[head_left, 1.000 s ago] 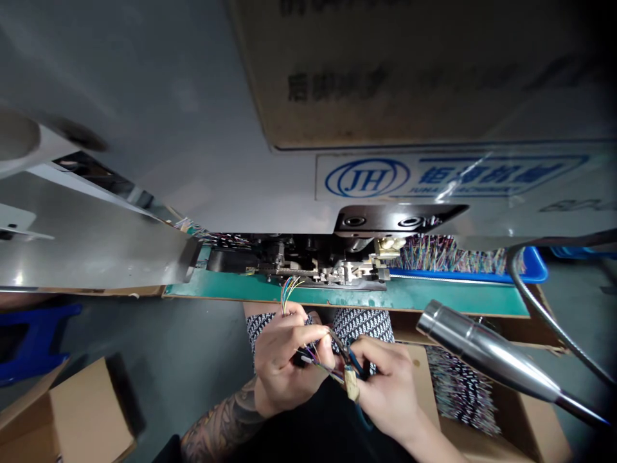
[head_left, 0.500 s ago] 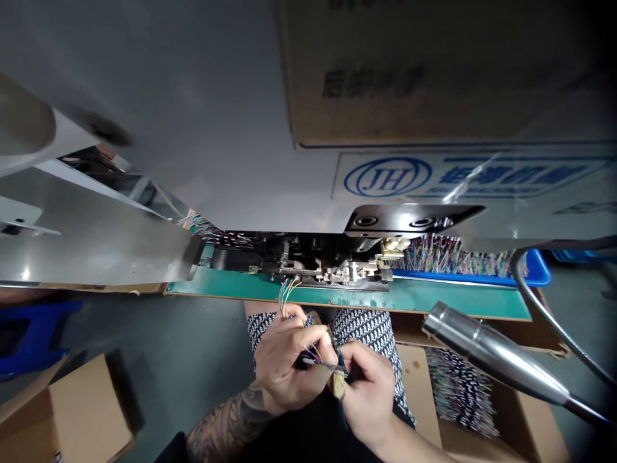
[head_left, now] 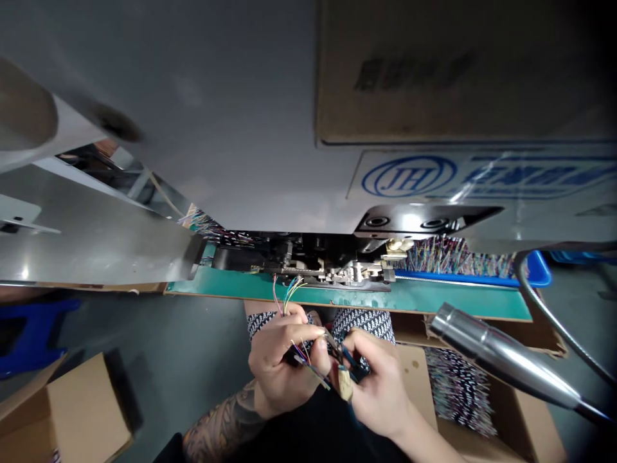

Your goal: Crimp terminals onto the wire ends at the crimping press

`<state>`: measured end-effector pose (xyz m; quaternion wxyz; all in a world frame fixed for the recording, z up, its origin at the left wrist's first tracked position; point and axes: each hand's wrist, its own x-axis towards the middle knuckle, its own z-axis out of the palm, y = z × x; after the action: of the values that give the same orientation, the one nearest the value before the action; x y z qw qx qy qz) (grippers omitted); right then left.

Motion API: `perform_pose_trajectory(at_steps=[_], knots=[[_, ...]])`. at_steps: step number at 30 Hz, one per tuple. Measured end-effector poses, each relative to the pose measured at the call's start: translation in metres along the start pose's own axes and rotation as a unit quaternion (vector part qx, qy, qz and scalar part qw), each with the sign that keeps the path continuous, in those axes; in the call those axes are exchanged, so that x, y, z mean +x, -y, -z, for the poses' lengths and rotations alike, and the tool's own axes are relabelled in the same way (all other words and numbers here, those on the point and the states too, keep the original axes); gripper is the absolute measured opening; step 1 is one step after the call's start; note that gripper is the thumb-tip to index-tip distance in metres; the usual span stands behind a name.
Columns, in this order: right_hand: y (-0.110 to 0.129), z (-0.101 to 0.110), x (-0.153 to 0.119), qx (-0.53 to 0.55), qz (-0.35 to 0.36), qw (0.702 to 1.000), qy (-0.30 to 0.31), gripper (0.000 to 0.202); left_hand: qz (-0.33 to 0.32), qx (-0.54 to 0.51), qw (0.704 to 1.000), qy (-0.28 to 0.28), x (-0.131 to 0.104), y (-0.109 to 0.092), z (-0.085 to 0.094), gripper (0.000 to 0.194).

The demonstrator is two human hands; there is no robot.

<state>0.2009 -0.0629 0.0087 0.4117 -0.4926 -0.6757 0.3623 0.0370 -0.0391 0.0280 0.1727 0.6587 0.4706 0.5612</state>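
My left hand (head_left: 282,360) is closed in a pinch around a bundle of thin coloured wires (head_left: 290,294). One set of wire ends fans out above the fingers, and other ends stick out near the palm. My right hand (head_left: 380,382) grips small pliers (head_left: 336,347) with dark blue handles, their metal jaws pointing at my left fingertips. What exactly lies between the jaws is too small to see. A beige, wrapped-looking piece (head_left: 345,384) shows by my right thumb. Both hands are over my lap, just in front of the green work surface (head_left: 318,297).
A large grey machine (head_left: 231,141) overhangs the work surface, its metal mechanism (head_left: 354,273) low in the middle. A blue tray (head_left: 540,269) at right holds many wires. A steel tube (head_left: 501,357) juts in beside my right hand. Cardboard boxes (head_left: 89,402) stand at both sides.
The wire ends have spread wider, with a pinkish strand now apart on the left. The plier jaws have come into clearer view between my hands. My view has shifted slightly.
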Motion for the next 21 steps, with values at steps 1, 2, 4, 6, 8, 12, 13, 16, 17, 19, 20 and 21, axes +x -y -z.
perform_pose_trajectory(at_steps=[1,2,4,6,8,12,13,16,17,19,20,21], knots=[[0.0,0.001,0.0,-0.002,0.0,1.0,0.001,0.03,0.0,0.0,1.0,0.001,0.0,0.0,0.0,0.015],[0.0,0.002,0.001,-0.006,0.002,1.0,0.002,0.03,0.0,0.002,1.0,0.001,0.0,0.001,0.001,0.016],[-0.002,0.005,0.001,-0.016,0.007,1.0,-0.003,0.031,-0.005,0.009,1.0,0.0,-0.002,0.002,0.002,0.016],[-0.003,0.007,0.002,-0.019,0.015,1.0,-0.009,0.032,-0.011,0.016,1.0,0.0,-0.004,0.004,0.002,0.015],[-0.003,0.009,0.004,-0.016,0.018,1.0,-0.011,0.034,-0.013,0.023,1.0,0.0,-0.006,0.006,0.001,0.015],[0.0,0.011,0.009,-0.007,0.012,1.0,-0.011,0.037,-0.022,0.022,1.0,0.003,-0.007,0.008,0.0,0.017],[0.0,0.012,0.009,-0.004,0.008,1.0,-0.011,0.037,-0.024,0.02,1.0,0.003,-0.007,0.007,0.0,0.018],[-0.001,0.011,0.008,0.012,-0.018,1.0,-0.002,0.041,-0.021,0.016,1.0,0.006,-0.007,0.007,0.0,0.017],[-0.003,0.01,0.006,0.021,-0.031,0.999,0.002,0.042,-0.019,0.015,1.0,0.008,-0.007,0.006,-0.001,0.017],[-0.007,0.005,0.001,0.045,-0.061,0.997,0.008,0.045,-0.017,0.013,1.0,0.006,-0.007,0.006,-0.001,0.017],[-0.008,0.001,-0.002,0.061,-0.077,0.995,0.009,0.046,-0.017,0.012,1.0,0.001,-0.007,0.006,-0.002,0.017],[-0.01,-0.002,-0.005,0.08,-0.095,0.992,0.013,0.046,-0.018,0.013,1.0,-0.004,-0.007,0.006,-0.002,0.017]])
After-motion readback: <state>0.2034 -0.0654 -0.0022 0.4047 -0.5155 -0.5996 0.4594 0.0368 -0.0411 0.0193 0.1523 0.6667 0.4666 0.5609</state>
